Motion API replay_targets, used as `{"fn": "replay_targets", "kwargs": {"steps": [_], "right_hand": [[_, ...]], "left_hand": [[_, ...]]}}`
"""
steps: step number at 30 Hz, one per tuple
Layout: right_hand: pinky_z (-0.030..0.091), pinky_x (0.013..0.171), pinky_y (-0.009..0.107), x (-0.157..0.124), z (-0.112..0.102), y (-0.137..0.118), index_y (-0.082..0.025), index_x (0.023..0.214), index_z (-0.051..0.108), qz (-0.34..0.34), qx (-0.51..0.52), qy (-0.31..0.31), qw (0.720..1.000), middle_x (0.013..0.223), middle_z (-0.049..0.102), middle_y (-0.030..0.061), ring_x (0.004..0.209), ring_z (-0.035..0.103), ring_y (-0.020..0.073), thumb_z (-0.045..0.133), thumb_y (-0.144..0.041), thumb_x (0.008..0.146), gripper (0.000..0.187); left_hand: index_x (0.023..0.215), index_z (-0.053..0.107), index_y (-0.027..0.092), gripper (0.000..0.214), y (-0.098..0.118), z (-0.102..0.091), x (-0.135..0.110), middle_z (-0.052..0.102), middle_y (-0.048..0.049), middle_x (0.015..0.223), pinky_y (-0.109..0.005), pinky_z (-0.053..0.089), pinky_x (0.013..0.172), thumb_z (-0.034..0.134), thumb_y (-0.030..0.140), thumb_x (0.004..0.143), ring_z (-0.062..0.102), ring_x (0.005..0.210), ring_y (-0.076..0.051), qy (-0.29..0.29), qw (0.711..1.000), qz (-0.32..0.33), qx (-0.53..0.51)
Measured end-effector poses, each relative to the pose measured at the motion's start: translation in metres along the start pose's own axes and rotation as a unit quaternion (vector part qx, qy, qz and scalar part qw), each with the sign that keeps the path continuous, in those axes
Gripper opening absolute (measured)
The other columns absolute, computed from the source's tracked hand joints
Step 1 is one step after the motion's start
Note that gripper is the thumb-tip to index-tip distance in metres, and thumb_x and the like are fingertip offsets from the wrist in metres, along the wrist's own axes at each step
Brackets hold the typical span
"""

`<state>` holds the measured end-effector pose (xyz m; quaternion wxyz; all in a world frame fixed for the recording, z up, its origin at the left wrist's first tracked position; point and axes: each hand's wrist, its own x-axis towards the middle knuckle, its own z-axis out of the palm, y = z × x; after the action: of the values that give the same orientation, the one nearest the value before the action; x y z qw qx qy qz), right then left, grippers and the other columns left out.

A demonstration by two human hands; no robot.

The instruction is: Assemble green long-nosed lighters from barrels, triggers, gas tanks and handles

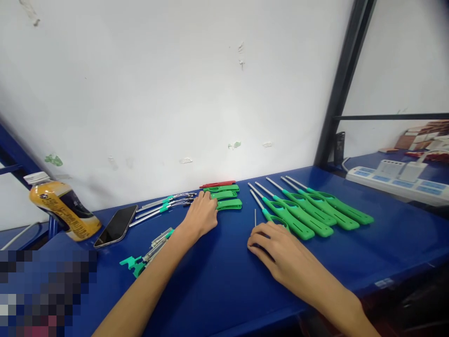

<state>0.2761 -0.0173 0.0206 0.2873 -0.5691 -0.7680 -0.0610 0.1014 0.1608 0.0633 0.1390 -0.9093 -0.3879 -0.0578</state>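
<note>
Toward the near side of the blue table (pixel 213 281), has the right hand (pixel 271 243) loosely curled over the closest green lighter (pixel 266 215), can't tell whether gripping it. Farther in, has the left hand (pixel 204 213) half closed at the green handle shells (pixel 230 204) near the wall (pixel 224 103), with any hold hidden from view. As shells, probably light, stiff, slick and easily cracked, so best pinched by both long edges at the broad end.

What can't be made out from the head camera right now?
Head view throughout:
Left hand: its back hides any grip on the green shells.
Right hand: covers part of the leftmost green-handled tool.
Clear parts: partly behind the left forearm.
Lower-left corner: obscured by a pixelated patch.
Bottle: label lettering blurred.
</note>
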Motion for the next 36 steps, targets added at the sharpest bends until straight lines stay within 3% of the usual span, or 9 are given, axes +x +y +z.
{"fn": "replay_targets", "kwargs": {"steps": [3, 7, 10, 13, 18, 22, 26, 31, 36], "right_hand": [[0.053, 0.087, 0.048, 0.0, 0.003, 0.007, -0.021, 0.097, 0.074, 0.017, -0.02, 0.021, 0.999, 0.099, 0.072, 0.0069, 0.093, 0.068, 0.0272, 0.058, -0.019, 0.106, 0.018], [0.05, 0.09, 0.048, -0.001, 0.007, 0.011, -0.022, 0.102, 0.073, 0.029, -0.03, 0.042, 0.998, 0.1, 0.072, 0.0067, 0.095, 0.065, 0.0265, 0.058, -0.019, 0.106, 0.016], [0.048, 0.092, 0.048, -0.001, 0.008, 0.01, -0.022, 0.1, 0.072, 0.03, -0.03, 0.053, 0.998, 0.098, 0.072, 0.0055, 0.095, 0.064, 0.0262, 0.058, -0.02, 0.107, 0.016], [0.045, 0.098, 0.05, -0.001, 0.006, 0.007, -0.022, 0.099, 0.07, 0.023, -0.026, 0.069, 0.997, 0.097, 0.072, 0.0037, 0.095, 0.064, 0.0249, 0.057, -0.021, 0.108, 0.015], [0.034, 0.116, 0.053, 0.0, -0.002, -0.002, -0.026, 0.104, 0.068, -0.001, -0.005, 0.091, 0.996, 0.102, 0.073, -0.0001, 0.101, 0.066, 0.0219, 0.061, -0.027, 0.107, 0.007], [0.03, 0.123, 0.055, 0.001, 0.0, -0.008, -0.03, 0.116, 0.07, -0.051, 0.022, 0.049, 0.997, 0.116, 0.074, -0.0007, 0.118, 0.065, 0.0238, 0.067, -0.032, 0.105, 0.012], [0.026, 0.125, 0.062, 0.001, 0.006, -0.005, -0.031, 0.104, 0.073, -0.063, 0.025, 0.032, 0.997, 0.118, 0.075, -0.0008, 0.124, 0.064, 0.0257, 0.066, -0.031, 0.105, 0.007], [0.02, 0.128, 0.066, -0.001, 0.008, 0.0, -0.028, 0.096, 0.07, -0.063, 0.025, 0.018, 0.998, 0.118, 0.077, -0.0008, 0.128, 0.063, 0.0265, 0.064, -0.027, 0.106, 0.011], [0.015, 0.13, 0.066, -0.001, 0.006, 0.0, -0.03, 0.097, 0.068, -0.061, 0.028, -0.009, 0.998, 0.111, 0.079, -0.0053, 0.129, 0.063, 0.0246, 0.06, -0.023, 0.107, 0.015]], "left_hand": [[0.135, 0.063, 0.019, 0.039, 0.006, -0.011, -0.013, 0.065, -0.0108, 0.136, -0.049, 0.06, 0.096, 0.069, 0.039, 0.102, 0.069, 0.115, -0.026, -0.04, 0.999, -0.009, -0.003], [0.13, 0.065, 0.018, 0.035, 0.022, -0.028, -0.056, 0.068, -0.0096, 0.131, -0.047, 0.061, 0.095, 0.069, 0.038, 0.102, 0.07, 0.112, -0.025, -0.097, 0.995, -0.016, -0.025], [0.096, 0.072, 0.017, 0.007, 0.031, -0.04, -0.089, 0.073, -0.006, 0.103, -0.043, 0.057, 0.089, 0.07, 0.023, 0.099, 0.069, 0.102, -0.025, -0.125, 0.99, -0.02, -0.067], [0.084, 0.071, 0.02, 0.016, 0.031, -0.048, -0.105, 0.073, -0.0052, 0.093, -0.04, 0.051, 0.08, 0.066, 0.019, 0.099, 0.068, 0.095, -0.026, -0.123, 0.984, -0.035, -0.122], [0.09, 0.072, 0.023, 0.018, 0.011, -0.057, -0.094, 0.074, -0.0027, 0.095, -0.039, 0.049, 0.082, 0.06, 0.026, 0.103, 0.068, 0.093, -0.024, -0.086, 0.975, -0.071, -0.194], [0.104, 0.073, 0.022, 0.026, -0.011, -0.058, -0.071, 0.074, -0.0029, 0.098, -0.04, 0.055, 0.086, 0.053, 0.036, 0.109, 0.07, 0.093, -0.022, -0.073, 0.968, -0.094, -0.222], [0.127, 0.067, 0.018, 0.034, -0.022, -0.039, -0.048, 0.07, -0.0082, 0.125, -0.043, 0.062, 0.089, 0.067, 0.042, 0.103, 0.071, 0.104, -0.023, -0.122, 0.959, -0.089, -0.24], [0.133, 0.064, 0.018, 0.038, -0.035, -0.012, -0.03, 0.067, -0.0096, 0.133, -0.047, 0.061, 0.093, 0.069, 0.041, 0.102, 0.07, 0.111, -0.026, -0.13, 0.961, -0.093, -0.225], [0.133, 0.064, 0.021, 0.035, -0.09, -0.003, -0.025, 0.066, -0.0106, 0.137, -0.047, 0.06, 0.096, 0.067, 0.039, 0.103, 0.069, 0.114, -0.025, -0.065, 0.974, -0.174, -0.132]]}}
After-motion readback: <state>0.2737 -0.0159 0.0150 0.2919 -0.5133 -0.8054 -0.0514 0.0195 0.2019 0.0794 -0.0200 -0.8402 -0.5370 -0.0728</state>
